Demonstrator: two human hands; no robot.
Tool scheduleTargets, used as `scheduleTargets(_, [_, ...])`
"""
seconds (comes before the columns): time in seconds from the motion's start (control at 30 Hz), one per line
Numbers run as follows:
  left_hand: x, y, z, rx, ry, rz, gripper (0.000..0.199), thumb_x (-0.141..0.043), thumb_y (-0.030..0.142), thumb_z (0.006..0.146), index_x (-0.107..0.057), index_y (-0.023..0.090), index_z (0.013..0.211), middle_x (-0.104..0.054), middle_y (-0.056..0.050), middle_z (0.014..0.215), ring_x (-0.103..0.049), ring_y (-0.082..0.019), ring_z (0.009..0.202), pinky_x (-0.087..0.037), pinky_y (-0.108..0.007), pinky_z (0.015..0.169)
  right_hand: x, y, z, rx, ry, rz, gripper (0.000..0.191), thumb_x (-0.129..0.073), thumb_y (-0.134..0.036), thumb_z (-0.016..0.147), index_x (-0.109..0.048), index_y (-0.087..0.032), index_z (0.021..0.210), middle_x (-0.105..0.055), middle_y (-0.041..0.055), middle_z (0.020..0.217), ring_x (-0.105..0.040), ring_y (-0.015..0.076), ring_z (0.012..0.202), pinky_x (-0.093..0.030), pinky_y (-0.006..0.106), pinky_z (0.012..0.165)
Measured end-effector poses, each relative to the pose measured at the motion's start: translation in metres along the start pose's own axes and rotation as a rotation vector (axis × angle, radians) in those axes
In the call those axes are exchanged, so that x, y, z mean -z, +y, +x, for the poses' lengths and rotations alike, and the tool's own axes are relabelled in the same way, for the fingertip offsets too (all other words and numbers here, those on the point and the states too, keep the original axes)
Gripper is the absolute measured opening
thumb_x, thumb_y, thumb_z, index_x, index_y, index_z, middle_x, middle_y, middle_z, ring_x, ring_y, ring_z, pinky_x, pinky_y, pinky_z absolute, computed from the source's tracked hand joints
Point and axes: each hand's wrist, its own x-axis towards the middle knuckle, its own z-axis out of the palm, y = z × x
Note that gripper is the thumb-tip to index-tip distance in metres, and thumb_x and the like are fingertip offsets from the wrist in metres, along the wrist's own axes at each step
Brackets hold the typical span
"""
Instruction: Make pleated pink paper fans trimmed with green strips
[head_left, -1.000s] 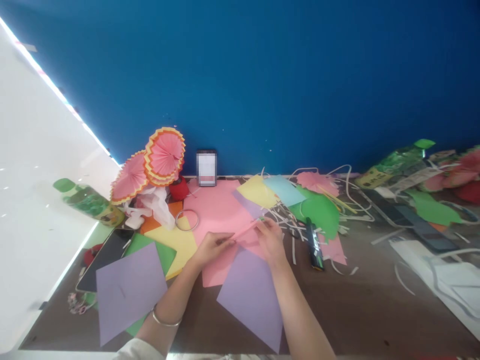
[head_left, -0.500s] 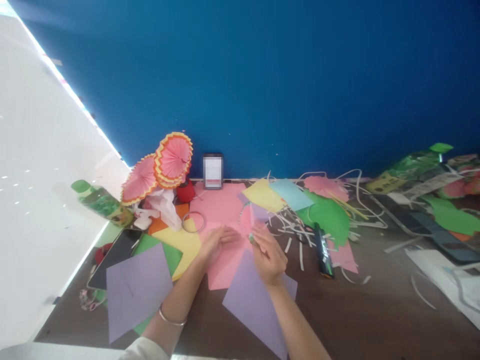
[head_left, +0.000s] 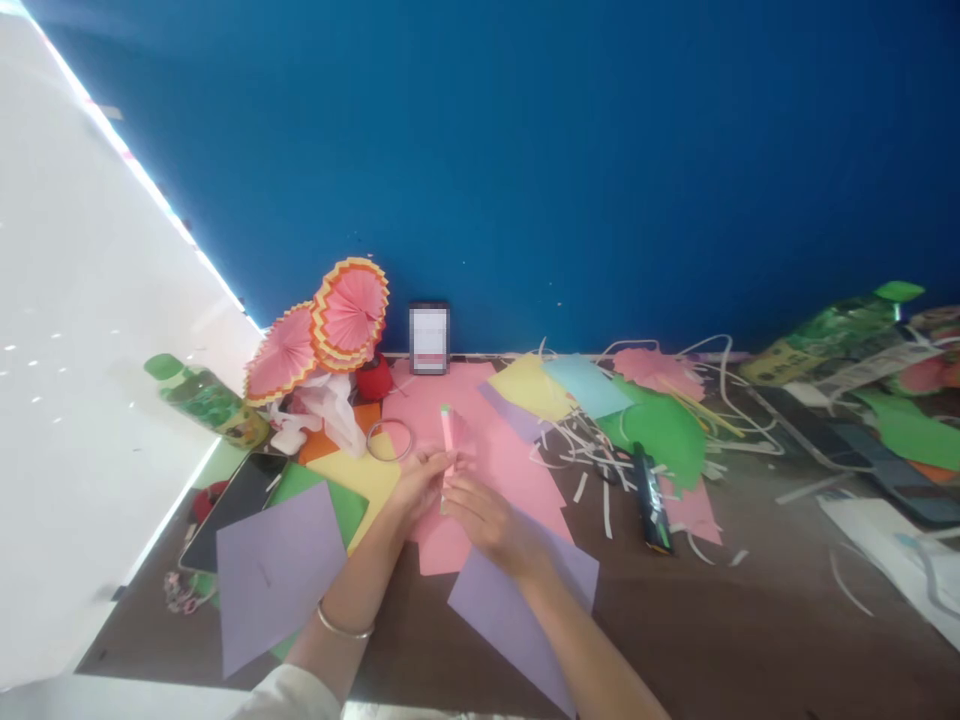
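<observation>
A narrow folded strip of pink paper (head_left: 448,432), with a green and white tip, stands upright between my hands. My left hand (head_left: 418,486) pinches it from the left. From the right, the fingers of my right hand (head_left: 486,522) close on its lower part. Both hands are over a large pink sheet (head_left: 517,450). A purple sheet (head_left: 525,610) lies partly under my right forearm. Beside my left hand are a yellow sheet (head_left: 360,475) and a metal ring (head_left: 390,440). The paper's lower end is mostly hidden by fingers.
Pleated pink paper fans (head_left: 349,310) and a green bottle (head_left: 206,400) are at the left. A phone-like screen (head_left: 429,340) leans on the blue wall. White paper scraps (head_left: 585,440), a green sheet (head_left: 660,430) and a black packet (head_left: 651,500) lie to the right.
My right hand has moved left to meet my left hand. The folded pink paper came with it, and its fan shape now looks narrower and upright. My left hand has closed on it.
</observation>
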Motion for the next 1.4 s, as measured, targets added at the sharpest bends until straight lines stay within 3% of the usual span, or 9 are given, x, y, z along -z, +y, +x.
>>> scheduleTargets(0.1, [0.003, 0.001, 0.001, 0.040, -0.050, -0.037, 0.019, -0.073, 0.024, 0.062, -0.062, 0.009, 0.065, -0.055, 0.001, 0.052, -0.050, -0.006, 0.045, -0.037, -0.016, 0.044, 0.003, 0.005, 0.001, -0.063, -0.046, -0.043, 0.027, -0.044, -0.009, 0.086, -0.058, -0.016, 0.108, -0.061, 0.0093, 0.110, -0.050, 0.0204, 0.114, -0.048, 0.039, 0.093])
scheduleTargets(0.27, [0.003, -0.004, 0.000, 0.085, -0.131, -0.063, 0.022, -0.075, 0.017, 0.058, -0.065, 0.010, 0.075, -0.061, -0.002, 0.065, -0.056, -0.009, 0.057, -0.043, -0.019, 0.056, 0.010, 0.011, -0.001, -0.154, -0.010, -0.110, 0.037, -0.041, -0.008, 0.085, -0.053, -0.021, 0.117, -0.055, 0.0102, 0.119, -0.044, 0.0215, 0.118, -0.045, 0.042, 0.094])
scheduleTargets(0.47, [0.002, -0.006, -0.001, 0.084, -0.183, -0.075, 0.012, -0.071, 0.019, 0.065, -0.063, 0.010, 0.066, -0.056, 0.000, 0.059, -0.051, -0.006, 0.054, -0.038, -0.018, 0.054, 0.013, 0.010, 0.001, -0.123, -0.033, -0.087, 0.036, -0.039, -0.007, 0.085, -0.056, -0.022, 0.113, -0.055, 0.0096, 0.118, -0.044, 0.0214, 0.117, -0.045, 0.042, 0.092])
scheduleTargets(0.7, [0.003, -0.005, -0.002, 0.100, -0.218, -0.139, 0.012, -0.070, 0.011, 0.063, -0.065, 0.010, 0.074, -0.059, -0.001, 0.064, -0.054, -0.007, 0.057, -0.040, -0.017, 0.055, 0.013, 0.011, -0.001, -0.089, 0.004, -0.103, 0.024, -0.044, -0.010, 0.085, -0.061, -0.019, 0.099, -0.059, 0.0095, 0.112, -0.049, 0.0217, 0.110, -0.045, 0.043, 0.089])
scheduleTargets(0.87, [0.001, -0.001, -0.004, 0.061, -0.179, -0.127, 0.007, -0.067, 0.015, 0.068, -0.066, 0.011, 0.073, -0.063, -0.003, 0.066, -0.057, -0.009, 0.058, -0.043, -0.019, 0.057, 0.013, 0.010, 0.001, -0.077, 0.003, -0.087, 0.024, -0.043, -0.007, 0.084, -0.061, -0.016, 0.095, -0.060, 0.0088, 0.114, -0.048, 0.0226, 0.111, -0.043, 0.044, 0.092])
scheduleTargets(1.07, [-0.001, 0.002, -0.001, -0.034, -0.048, -0.098, 0.020, -0.067, 0.021, 0.070, -0.066, 0.009, 0.086, -0.068, -0.007, 0.077, -0.062, -0.012, 0.066, -0.046, -0.022, 0.065, 0.012, 0.006, 0.005, -0.064, -0.024, -0.036, 0.022, -0.042, -0.008, 0.084, -0.062, -0.016, 0.092, -0.062, 0.0084, 0.110, -0.048, 0.0218, 0.114, -0.044, 0.043, 0.093])
scheduleTargets(1.23, [0.002, 0.001, 0.001, -0.042, 0.027, -0.117, 0.018, -0.070, 0.019, 0.067, -0.065, 0.009, 0.081, -0.067, -0.006, 0.078, -0.061, -0.009, 0.063, -0.046, -0.019, 0.060, 0.011, 0.005, 0.004, -0.058, -0.025, -0.004, 0.021, -0.043, -0.007, 0.085, -0.061, -0.015, 0.093, -0.065, 0.0075, 0.105, -0.049, 0.0203, 0.113, -0.043, 0.042, 0.094])
scheduleTargets(1.4, [0.004, -0.002, 0.002, -0.046, 0.007, -0.113, 0.015, -0.072, 0.016, 0.063, -0.062, 0.011, 0.073, -0.067, -0.004, 0.083, -0.058, -0.007, 0.060, -0.044, -0.016, 0.054, 0.013, 0.005, 0.004, -0.057, -0.011, -0.016, 0.022, -0.046, -0.009, 0.085, -0.058, -0.015, 0.102, -0.065, 0.0067, 0.105, -0.050, 0.0190, 0.112, -0.043, 0.041, 0.095])
